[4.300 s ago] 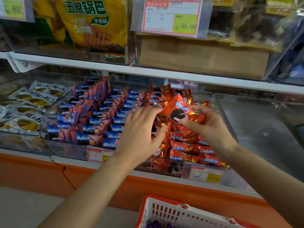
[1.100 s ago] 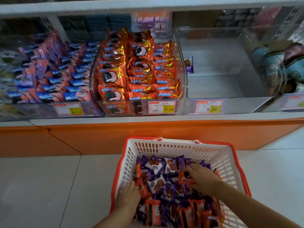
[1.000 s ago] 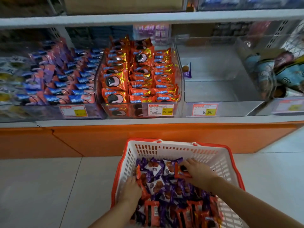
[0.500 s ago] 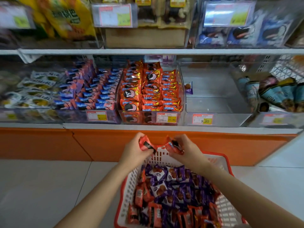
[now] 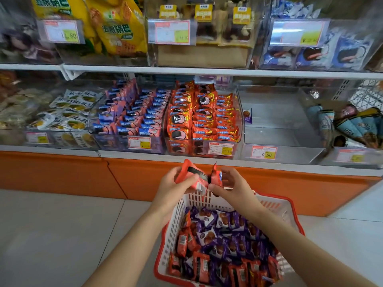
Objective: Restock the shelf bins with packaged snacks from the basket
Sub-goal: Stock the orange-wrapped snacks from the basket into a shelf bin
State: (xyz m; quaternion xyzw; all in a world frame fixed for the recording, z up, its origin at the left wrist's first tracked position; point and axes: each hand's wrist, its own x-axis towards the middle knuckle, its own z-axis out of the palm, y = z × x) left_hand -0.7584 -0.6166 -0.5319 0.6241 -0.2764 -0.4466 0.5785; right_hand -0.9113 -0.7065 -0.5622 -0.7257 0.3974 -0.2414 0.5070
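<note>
While your left hand [image 5: 174,187] pinches a red packet [image 5: 191,176] and your right hand [image 5: 232,187] pinches a second packet [image 5: 216,176], both above the far rim of the basket [image 5: 277,204], treat them as light, slippery foil around a probably brittle biscuit, and grip the flat faces without squeezing. Ahead of your hands and higher, the red bin [image 5: 203,119] looks nearly full behind its clear front wall, under a low shelf [image 5: 207,71]. The bin [image 5: 277,121] up and right of your right hand has ample room.
</note>
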